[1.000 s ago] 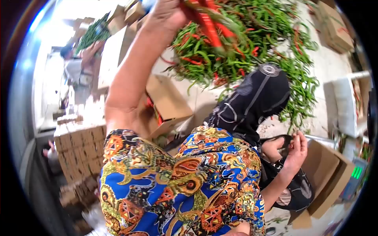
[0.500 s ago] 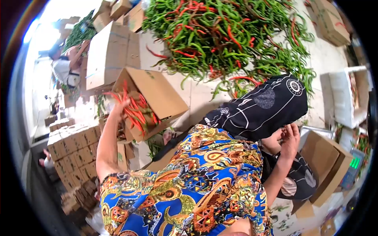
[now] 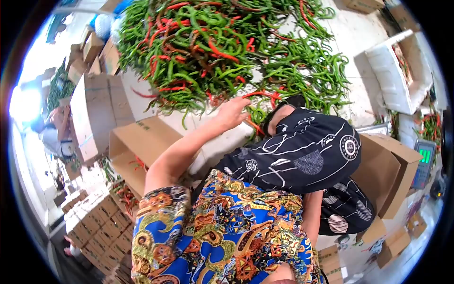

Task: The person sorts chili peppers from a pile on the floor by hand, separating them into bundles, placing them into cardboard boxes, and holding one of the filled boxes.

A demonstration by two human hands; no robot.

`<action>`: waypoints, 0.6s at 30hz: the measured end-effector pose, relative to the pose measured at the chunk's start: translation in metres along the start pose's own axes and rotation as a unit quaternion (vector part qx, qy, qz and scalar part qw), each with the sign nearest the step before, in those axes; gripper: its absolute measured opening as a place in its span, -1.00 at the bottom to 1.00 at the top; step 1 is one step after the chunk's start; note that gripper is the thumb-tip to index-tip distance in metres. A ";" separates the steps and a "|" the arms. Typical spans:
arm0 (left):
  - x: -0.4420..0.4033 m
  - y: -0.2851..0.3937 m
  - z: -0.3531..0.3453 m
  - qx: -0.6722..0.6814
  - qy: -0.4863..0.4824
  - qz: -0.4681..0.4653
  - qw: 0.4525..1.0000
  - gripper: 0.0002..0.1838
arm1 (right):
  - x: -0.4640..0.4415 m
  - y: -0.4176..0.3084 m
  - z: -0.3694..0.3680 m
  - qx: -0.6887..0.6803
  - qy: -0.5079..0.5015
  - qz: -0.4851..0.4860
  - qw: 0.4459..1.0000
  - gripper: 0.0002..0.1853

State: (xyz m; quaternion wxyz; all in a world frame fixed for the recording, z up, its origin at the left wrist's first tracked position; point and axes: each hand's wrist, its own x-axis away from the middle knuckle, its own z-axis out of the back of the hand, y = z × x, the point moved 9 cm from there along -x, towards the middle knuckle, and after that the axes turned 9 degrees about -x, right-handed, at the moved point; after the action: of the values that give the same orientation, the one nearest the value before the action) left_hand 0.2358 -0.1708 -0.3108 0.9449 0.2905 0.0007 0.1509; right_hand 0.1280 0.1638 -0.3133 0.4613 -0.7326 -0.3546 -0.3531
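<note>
One large heap of green and red chili peppers lies on the floor — two open cardboard cartons flank the person, one's print unreadable; one scale shows blurred green digits. The left hand curls beside red chilies — its grip I cannot tell; the right hand is hidden.

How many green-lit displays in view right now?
1: the display at far right, on a small unit beside an open cardboard box. Others may be hidden behind boxes or at the dark edges.
</note>
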 end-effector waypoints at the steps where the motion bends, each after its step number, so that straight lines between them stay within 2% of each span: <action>1: -0.023 0.001 -0.024 0.016 0.003 -0.005 1.000 -0.65 | -0.004 0.000 0.005 -0.001 0.008 0.000 1.000 -0.65; 3: -0.061 0.008 -0.057 0.030 -0.001 0.009 1.000 -0.63 | -0.013 0.003 0.011 -0.001 0.021 -0.003 1.000 -0.65; 6: -0.108 0.024 -0.064 -0.053 0.080 0.004 0.995 -0.71 | -0.029 0.008 0.019 0.001 0.032 -0.011 0.999 -0.65; 8: -0.131 0.007 -0.095 -0.086 0.025 0.046 0.995 -0.75 | -0.041 0.013 0.024 0.009 0.035 -0.014 0.999 -0.65; 10: -0.146 -0.003 -0.109 -0.141 0.039 0.052 0.988 -0.88 | -0.053 0.017 0.025 0.020 0.035 -0.018 0.999 -0.65; 12: -0.156 -0.003 -0.105 -0.149 0.038 0.042 0.987 -0.89 | -0.066 0.019 0.024 0.029 0.028 -0.018 0.999 -0.65; 14: -0.166 -0.005 -0.095 -0.103 0.051 0.071 0.991 -0.82 | -0.078 0.018 0.024 0.040 0.021 -0.013 0.999 -0.65; 16: -0.174 -0.001 -0.059 -0.045 0.128 0.070 0.988 -0.77 | -0.090 0.015 0.019 0.053 0.008 -0.004 0.999 -0.65; 18: -0.179 -0.001 -0.028 0.146 0.073 0.158 0.974 -0.81 | -0.100 0.009 0.012 0.074 -0.009 0.011 0.997 -0.65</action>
State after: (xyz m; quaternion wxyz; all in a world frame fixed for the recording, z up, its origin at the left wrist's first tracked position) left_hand 0.0631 -0.2072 -0.3497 0.8539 0.4101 0.0459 0.3170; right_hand 0.0875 0.1526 -0.4054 0.5149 -0.7034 -0.3763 -0.3140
